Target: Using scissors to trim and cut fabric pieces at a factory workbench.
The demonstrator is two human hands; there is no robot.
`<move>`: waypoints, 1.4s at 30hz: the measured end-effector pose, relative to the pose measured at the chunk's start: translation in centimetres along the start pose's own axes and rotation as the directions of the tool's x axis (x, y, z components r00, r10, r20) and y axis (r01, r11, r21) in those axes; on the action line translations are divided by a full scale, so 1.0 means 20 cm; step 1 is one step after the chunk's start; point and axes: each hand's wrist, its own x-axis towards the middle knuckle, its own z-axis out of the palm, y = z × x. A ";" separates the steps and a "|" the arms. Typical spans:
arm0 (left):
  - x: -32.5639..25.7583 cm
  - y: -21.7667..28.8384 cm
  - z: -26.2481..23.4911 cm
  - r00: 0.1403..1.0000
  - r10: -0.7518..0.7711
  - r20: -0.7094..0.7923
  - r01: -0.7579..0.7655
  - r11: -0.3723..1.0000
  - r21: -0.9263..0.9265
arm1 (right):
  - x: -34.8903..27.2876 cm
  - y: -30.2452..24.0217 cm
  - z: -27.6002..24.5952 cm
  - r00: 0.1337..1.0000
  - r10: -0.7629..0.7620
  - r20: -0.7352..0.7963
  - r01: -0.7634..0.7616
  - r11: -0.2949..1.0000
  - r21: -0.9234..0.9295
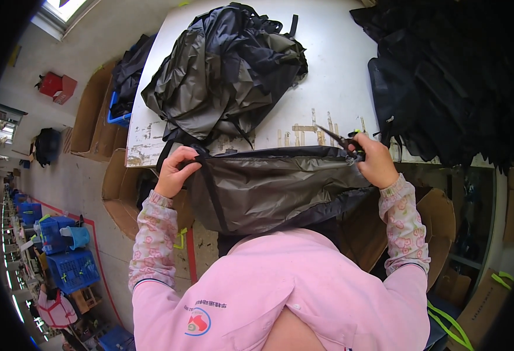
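Observation:
A dark grey, shiny piece of sewn fabric (269, 187) with a black band along its left side is stretched between my hands, hanging at the near edge of the table. My left hand (178, 169) is closed, pinching its upper left corner between thumb and fingers. At its upper right end my right hand (376, 159) is closed around dark-handled scissors (340, 140), whose blades point up and left over the tabletop. The right fingers also lie against the fabric's edge; whether they grip it too cannot be told.
A crumpled heap of similar dark fabric (228, 70) with straps lies on the white table (333, 70). Black pieces (438, 99) are piled at the right, overhanging the edge. Cardboard boxes (119, 187) stand at the left and below right. Blue crates (72, 272) stand farther left.

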 end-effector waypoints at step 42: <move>0.06 0.16 0.31 0.970 -0.217 0.111 0.241 0.919 -0.313 | 0.36 -0.54 0.29 0.826 -0.503 0.254 0.543 0.830 -0.124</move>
